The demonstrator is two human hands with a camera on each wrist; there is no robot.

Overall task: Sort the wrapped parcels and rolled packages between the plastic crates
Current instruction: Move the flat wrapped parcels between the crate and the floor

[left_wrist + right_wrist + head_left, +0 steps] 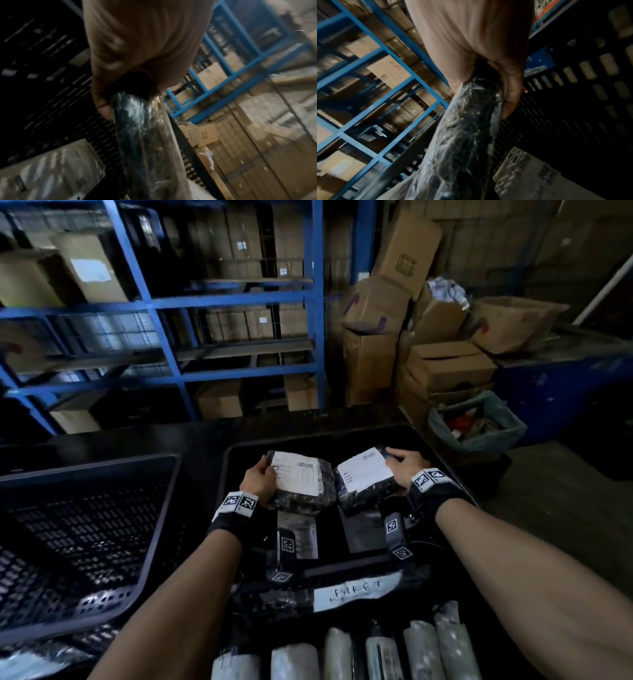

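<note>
Two black wrapped parcels with white labels are held above the right black crate [239,450]. My left hand [258,479] grips the left parcel [301,482] by its left edge; in the left wrist view its fingers [102,106] curl under the shiny wrap [135,121]. The right parcel [364,477] is gripped at its right edge by my right hand [402,465]; the right wrist view shows a finger [511,100] under that parcel [464,128]. Flat labelled parcels [363,534] lie below them. A long parcel marked "PAKET" [352,590] and several white rolled packages [380,652] lie nearer me.
An empty slotted black crate [85,529] stands at the left. Blue metal shelving [164,299] with cardboard boxes fills the back. Stacked cartons [442,364] and a lined bin of scraps [476,422] stand at the right.
</note>
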